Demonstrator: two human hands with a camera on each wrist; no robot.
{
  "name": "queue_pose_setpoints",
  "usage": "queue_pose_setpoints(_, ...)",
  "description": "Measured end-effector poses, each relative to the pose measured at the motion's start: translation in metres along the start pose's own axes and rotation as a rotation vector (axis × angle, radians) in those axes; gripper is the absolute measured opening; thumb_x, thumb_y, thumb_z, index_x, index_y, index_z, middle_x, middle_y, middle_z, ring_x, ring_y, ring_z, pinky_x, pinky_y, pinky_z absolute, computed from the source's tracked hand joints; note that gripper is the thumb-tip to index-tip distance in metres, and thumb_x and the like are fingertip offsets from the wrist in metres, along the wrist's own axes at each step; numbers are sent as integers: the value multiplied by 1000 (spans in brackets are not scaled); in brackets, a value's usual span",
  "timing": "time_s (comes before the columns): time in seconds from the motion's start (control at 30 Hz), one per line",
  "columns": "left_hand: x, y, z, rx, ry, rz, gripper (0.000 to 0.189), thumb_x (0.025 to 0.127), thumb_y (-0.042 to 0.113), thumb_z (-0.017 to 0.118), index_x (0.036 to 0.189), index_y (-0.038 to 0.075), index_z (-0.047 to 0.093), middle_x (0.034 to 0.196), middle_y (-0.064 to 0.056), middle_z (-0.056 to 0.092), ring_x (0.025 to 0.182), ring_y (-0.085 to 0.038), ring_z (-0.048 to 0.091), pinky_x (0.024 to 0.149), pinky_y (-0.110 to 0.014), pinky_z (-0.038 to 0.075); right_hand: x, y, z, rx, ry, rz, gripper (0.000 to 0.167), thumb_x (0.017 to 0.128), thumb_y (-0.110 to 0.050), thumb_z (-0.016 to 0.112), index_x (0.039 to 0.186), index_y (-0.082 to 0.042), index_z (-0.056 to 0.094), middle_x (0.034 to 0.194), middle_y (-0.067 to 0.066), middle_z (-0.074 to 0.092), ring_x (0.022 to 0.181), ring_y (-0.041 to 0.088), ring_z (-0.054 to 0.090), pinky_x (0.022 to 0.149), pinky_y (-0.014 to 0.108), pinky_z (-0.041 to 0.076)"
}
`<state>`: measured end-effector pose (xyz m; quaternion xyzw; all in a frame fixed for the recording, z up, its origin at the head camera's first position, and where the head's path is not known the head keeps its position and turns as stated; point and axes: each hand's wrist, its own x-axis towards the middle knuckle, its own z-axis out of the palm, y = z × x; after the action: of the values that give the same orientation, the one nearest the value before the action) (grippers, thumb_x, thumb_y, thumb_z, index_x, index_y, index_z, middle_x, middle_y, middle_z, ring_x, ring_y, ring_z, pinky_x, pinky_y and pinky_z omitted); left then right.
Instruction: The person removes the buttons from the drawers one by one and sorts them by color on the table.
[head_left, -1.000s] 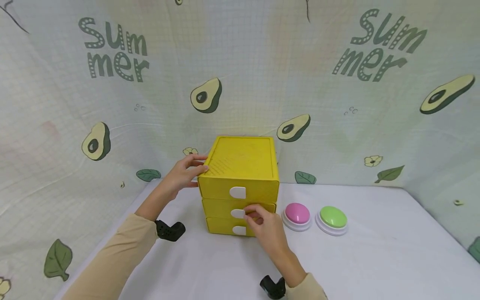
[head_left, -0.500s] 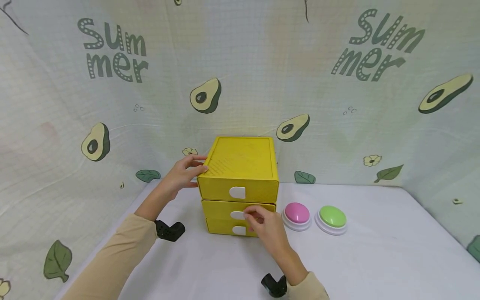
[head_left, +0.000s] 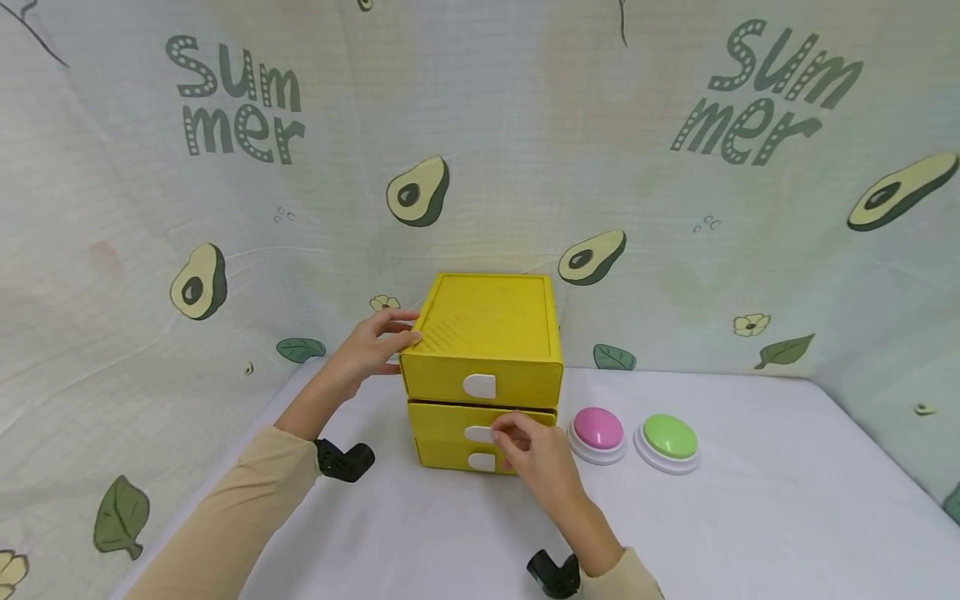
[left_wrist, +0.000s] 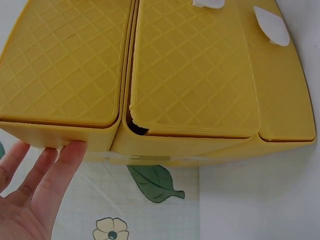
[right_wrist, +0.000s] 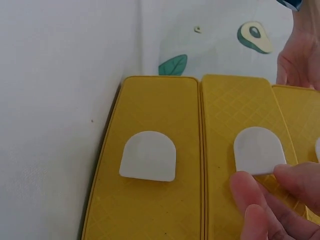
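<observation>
A yellow three-drawer cabinet stands upright on the white surface, each drawer front bearing a white tab handle. My right hand pinches the edge of the middle drawer's handle between thumb and fingers. That middle drawer juts slightly forward of the other two, with a dark gap along its top edge. My left hand rests against the cabinet's upper left side, fingers extended and thumb at the top edge. In the left wrist view, its fingertips touch the side wall beside the top drawer.
To the right of the cabinet sit a pink push button and a green push button on white bases. A printed cloth with avocados and leaves hangs close behind. Black wrist devices are worn on both arms.
The middle drawer has come a little way out toward me, and the gap beneath the top drawer has widened. My right hand moved back with its handle; the left hand stayed in place.
</observation>
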<state>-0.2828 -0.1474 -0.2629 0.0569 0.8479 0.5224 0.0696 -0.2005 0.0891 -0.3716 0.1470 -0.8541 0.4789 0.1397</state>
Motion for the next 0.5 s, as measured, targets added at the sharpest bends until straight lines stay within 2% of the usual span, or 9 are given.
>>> queue_pose_setpoints(0.33, 1, 1, 2, 9, 3, -8, 49, 93, 32, 54, 139, 20, 39, 141, -11, 39, 121, -33, 48, 93, -49, 48, -1, -2, -3, -19, -25, -1, 4, 84, -11, 67, 88, -12, 65, 76, 5, 69, 56, 14, 62, 54, 14, 50)
queue_pose_setpoints(0.5, 1, 0, 2, 13, 12, -11, 49, 93, 31, 54, 138, 20, 39, 140, -11, 39, 120, -33, 48, 93, -49, 48, -4, -4, -3, -19, -42, 4, 5, 84, -11, 67, 88, -11, 65, 75, 5, 69, 52, 7, 58, 53, 16, 50)
